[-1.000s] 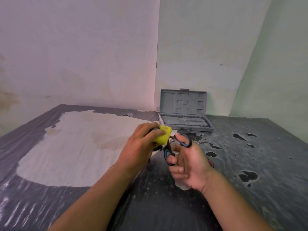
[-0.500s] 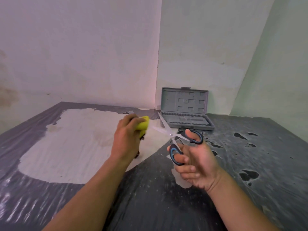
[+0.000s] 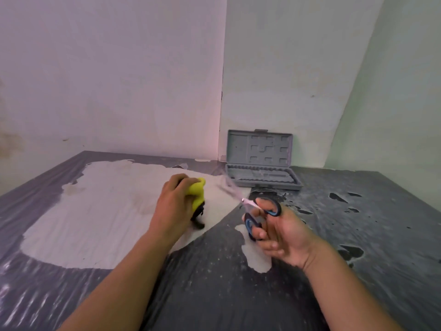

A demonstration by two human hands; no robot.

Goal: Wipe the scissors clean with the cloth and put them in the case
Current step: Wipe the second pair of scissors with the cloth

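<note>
The right hand grips the black-and-blue-handled steel scissors, blades (blurred) aimed at the open grey plastic case just beyond; the left hand clutches the yellow cloth.

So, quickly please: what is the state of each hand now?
Left hand: closed, holding the yellow cloth.
Right hand: closed, holding the scissors by the handles.

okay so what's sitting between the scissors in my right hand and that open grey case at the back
Nothing. In the head view only bare tabletop, dark peeling cover and pale board, lies between the scissors in your right hand and the case. The blades are motion-blurred.
</note>
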